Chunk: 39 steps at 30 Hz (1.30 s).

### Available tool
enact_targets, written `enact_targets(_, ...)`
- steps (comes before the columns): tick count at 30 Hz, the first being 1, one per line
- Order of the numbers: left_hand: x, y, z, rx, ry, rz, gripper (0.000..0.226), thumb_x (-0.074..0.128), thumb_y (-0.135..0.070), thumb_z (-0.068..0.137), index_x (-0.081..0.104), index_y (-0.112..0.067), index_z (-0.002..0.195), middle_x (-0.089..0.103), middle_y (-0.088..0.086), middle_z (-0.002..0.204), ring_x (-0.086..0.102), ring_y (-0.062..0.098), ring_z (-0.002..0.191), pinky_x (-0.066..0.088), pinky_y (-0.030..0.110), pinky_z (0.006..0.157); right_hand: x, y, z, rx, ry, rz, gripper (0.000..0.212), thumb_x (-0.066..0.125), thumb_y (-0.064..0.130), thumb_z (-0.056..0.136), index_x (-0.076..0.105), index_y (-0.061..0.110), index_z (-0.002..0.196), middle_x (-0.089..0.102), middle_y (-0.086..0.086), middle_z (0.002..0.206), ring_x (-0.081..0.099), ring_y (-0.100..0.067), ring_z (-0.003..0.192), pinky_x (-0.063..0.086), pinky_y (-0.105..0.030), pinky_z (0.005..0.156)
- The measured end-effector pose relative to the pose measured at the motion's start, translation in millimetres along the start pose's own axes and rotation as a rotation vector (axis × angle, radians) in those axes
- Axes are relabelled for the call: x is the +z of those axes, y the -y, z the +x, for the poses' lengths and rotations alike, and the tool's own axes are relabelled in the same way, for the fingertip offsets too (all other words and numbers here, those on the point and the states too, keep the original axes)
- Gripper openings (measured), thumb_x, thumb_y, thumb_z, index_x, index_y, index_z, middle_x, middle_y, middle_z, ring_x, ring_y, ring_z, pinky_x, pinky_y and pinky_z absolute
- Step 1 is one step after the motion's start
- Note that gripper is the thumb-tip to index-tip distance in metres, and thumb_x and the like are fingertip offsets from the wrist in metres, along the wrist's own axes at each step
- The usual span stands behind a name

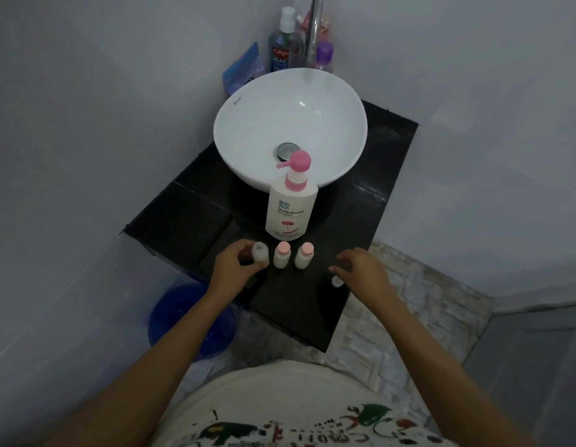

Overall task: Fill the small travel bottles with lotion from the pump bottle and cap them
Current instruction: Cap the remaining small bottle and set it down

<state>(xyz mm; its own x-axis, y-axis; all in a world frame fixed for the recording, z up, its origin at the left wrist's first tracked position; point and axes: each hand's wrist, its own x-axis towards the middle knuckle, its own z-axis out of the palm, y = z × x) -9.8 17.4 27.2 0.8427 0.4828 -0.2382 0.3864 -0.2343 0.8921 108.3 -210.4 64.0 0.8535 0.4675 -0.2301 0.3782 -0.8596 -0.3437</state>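
The left hand sits at the lower centre of the frame, its fingers curled around a translucent travel bottle that stands upright and uncapped at the left end of a short row. The right hand hovers to the right of that row with fingers loosely bent and nothing in its grasp; just below its fingertips a small whitish cap lies on the black tabletop. Between the two hands stand two more small bottles, the middle bottle and the right bottle, both white with pink caps on, side by side and a little apart from each other. Directly above them in the frame, near but not touching, stands the pump bottle, white with a pink pump head whose spout points left, close against the front of a round white basin at the frame's centre. A chrome tap rises at the top centre, with a blue mouthwash bottle, a purple-capped bottle and a blue packet clustered behind the basin. A blue bucket shows on the floor at lower left, below the tabletop's edge.
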Motion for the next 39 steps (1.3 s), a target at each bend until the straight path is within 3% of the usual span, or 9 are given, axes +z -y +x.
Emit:
enact_targets(4,-13.7,-10.6,-19.7,-0.002,-0.005,-0.098,0.037,0.073,-0.012,0.079,0.060,-0.023,0.112,0.063,-0.005,0.113,0.058,0.007,0.104,0.045,0.020,0.088,14.9,-3.7,0.5,0.021,0.132,-0.143,0.029,0.063,0.034,0.085,0.064,0.013,0.105,0.059,-0.008,0.103,0.058,-0.024,0.091,0.047,-0.033,0.074)
enact_targets(7,-22.9,-20.0,-35.5,-0.017,-0.032,-0.222,0.038,0.070,-0.009,0.082,0.059,-0.018,0.117,0.064,-0.006,0.110,0.060,0.005,0.102,0.047,0.017,0.084,22.8,-3.4,3.1,0.058,0.213,-0.174,0.025,0.059,0.026,0.088,0.062,0.010,0.106,0.056,-0.011,0.108,0.058,-0.027,0.094,0.048,-0.035,0.076)
enact_targets(13,-31.5,-37.8,-57.4,-0.019,-0.027,-0.356,0.037,0.065,-0.012,0.085,0.058,-0.026,0.119,0.063,-0.013,0.111,0.062,-0.002,0.100,0.051,0.013,0.076,27.2,-0.1,6.3,0.095,0.212,-0.091,0.020,0.049,0.016,0.091,0.063,0.004,0.100,0.055,-0.014,0.107,0.058,-0.028,0.089,0.051,-0.037,0.076)
enact_targets(18,-32.4,-57.0,-68.5,0.037,-0.013,-0.444,0.029,0.068,-0.011,0.083,0.060,-0.029,0.104,0.067,-0.010,0.103,0.065,-0.004,0.090,0.051,0.009,0.068,4.8,18.5,-5.8,0.137,0.107,0.367,0.014,0.065,0.021,0.086,0.064,0.016,0.100,0.063,0.001,0.093,0.059,-0.009,0.077,0.044,-0.018,0.062)
enact_targets(21,-32.2,-64.9,-74.7,0.050,0.041,-0.437,0.026,0.065,-0.013,0.085,0.062,-0.033,0.101,0.069,-0.024,0.094,0.063,-0.009,0.088,0.050,0.006,0.066,-24.8,38.3,-22.4,0.107,0.109,0.730,0.013,0.070,0.019,0.081,0.067,0.022,0.093,0.070,0.002,0.086,0.065,-0.005,0.068,0.046,-0.010,0.054)
enact_targets(25,-29.0,-74.3,-82.3,0.060,0.149,-0.454,0.024,0.064,-0.026,0.082,0.065,-0.035,0.104,0.069,-0.024,0.100,0.063,-0.005,0.094,0.051,0.010,0.071,-57.7,59.6,-45.1,-0.004,0.121,0.992,0.016,0.067,0.019,0.083,0.071,0.023,0.098,0.074,0.002,0.082,0.067,-0.004,0.068,0.048,-0.008,0.058)
enact_targets(31,-25.7,-82.1,-86.8,0.082,0.246,-0.397,0.036,0.061,-0.041,0.075,0.064,-0.034,0.110,0.066,-0.005,0.112,0.062,0.006,0.102,0.052,0.016,0.078,-75.5,76.0,-58.3,-0.118,0.110,1.029,0.017,0.063,0.021,0.085,0.072,0.031,0.096,0.074,0.006,0.084,0.067,-0.007,0.071,0.050,-0.012,0.063)
enact_targets(36,-26.6,-84.2,-87.8,0.074,0.231,-0.420,0.034,0.063,-0.043,0.072,0.067,-0.037,0.106,0.066,-0.005,0.112,0.062,0.004,0.100,0.051,0.014,0.076,-78.3,78.4,-61.1,-0.220,0.130,1.009,0.024,0.064,0.014,0.084,0.071,0.035,0.094,0.073,0.015,0.088,0.068,-0.005,0.076,0.049,-0.008,0.066)
enact_targets(39,-27.9,-83.9,-88.0,0.058,0.229,-0.425,0.038,0.064,-0.043,0.071,0.067,-0.034,0.107,0.066,-0.001,0.114,0.062,0.006,0.101,0.052,0.015,0.076,-83.4,77.5,-60.1,-0.334,0.119,0.894,0.033,0.066,0.012,0.082,0.070,0.041,0.095,0.071,0.011,0.095,0.066,-0.012,0.088,0.053,-0.017,0.078)
